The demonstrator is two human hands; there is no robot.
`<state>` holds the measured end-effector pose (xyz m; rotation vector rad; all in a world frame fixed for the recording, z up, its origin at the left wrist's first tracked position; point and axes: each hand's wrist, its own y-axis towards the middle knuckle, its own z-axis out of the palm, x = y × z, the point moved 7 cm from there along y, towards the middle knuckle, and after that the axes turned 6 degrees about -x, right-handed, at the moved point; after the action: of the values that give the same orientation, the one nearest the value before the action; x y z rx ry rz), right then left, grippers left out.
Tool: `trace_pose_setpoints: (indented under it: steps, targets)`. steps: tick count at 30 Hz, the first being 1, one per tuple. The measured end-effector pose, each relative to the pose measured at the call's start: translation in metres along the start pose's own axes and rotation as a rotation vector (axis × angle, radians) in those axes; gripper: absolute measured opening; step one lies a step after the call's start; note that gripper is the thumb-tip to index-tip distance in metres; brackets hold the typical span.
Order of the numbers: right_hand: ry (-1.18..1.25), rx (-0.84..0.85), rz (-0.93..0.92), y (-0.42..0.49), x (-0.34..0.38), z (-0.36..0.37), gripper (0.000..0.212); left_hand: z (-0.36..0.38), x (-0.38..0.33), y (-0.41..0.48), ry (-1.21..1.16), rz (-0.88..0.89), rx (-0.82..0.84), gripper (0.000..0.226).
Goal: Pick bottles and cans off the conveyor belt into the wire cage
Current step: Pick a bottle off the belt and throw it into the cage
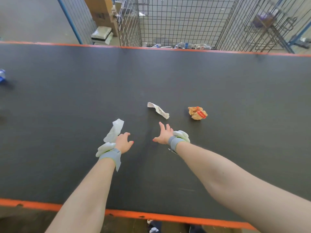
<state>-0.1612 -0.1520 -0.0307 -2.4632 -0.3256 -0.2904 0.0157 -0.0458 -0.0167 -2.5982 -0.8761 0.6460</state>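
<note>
My left grip (124, 142) slack, empty, beside plastic scrap (115, 130); right grip (164, 135) spread, empty, near paper slip (158, 110). Red label on wrapper (197, 113) unreadable; bottles (191, 45) in cage (168, 22) blue-labelled.

The conveyor belt (218, 81) is dark, matt and smooth, like rubber. The wire cage (176, 22) is thin dark metal. Bottles (191, 45) inside it are clear, glossy plastic. The wrapper (197, 113) is crumpled brown paper, the strip (158, 110) creased white paper, the film (114, 130) translucent plastic.

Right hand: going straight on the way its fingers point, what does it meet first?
Probably the paper slip just beyond the right hand's fingertips on the belt; its height above it is unclear.
</note>
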Motion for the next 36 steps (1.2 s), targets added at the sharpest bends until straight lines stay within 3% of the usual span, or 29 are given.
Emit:
trace_pose_setpoints:
  steps: [3,7,13,17,20,27,32,36]
  targets:
    - [0.031,0.031,-0.103,0.0,0.018,0.001,0.101,-0.017,0.002,0.002,0.053,-0.027,-0.117,0.06]
    - [0.006,0.074,-0.181,-0.007,0.024,0.013,0.108,-0.015,0.02,0.001,0.103,-0.11,-0.072,0.079]
    - [-0.178,0.176,0.028,-0.014,-0.025,0.029,0.103,0.002,0.042,-0.002,0.083,-0.153,0.018,0.086]
    - [-0.13,-0.062,0.072,-0.008,-0.016,-0.006,0.071,-0.008,0.042,-0.001,0.083,-0.157,-0.002,0.085]
    - [-0.132,-0.188,0.0,-0.004,0.006,-0.026,0.065,-0.016,0.042,0.001,0.086,-0.16,-0.025,0.083]
    - [-0.111,-0.009,-0.169,-0.005,0.043,0.0,0.083,-0.032,0.067,-0.003,0.065,-0.227,-0.083,0.081]
    - [-0.187,0.142,-0.086,-0.01,0.017,0.03,0.084,-0.031,0.078,-0.005,0.056,-0.255,-0.078,0.08]
    - [-0.22,0.111,0.012,-0.004,0.002,0.02,0.079,-0.034,0.078,0.001,0.052,-0.252,-0.092,0.08]
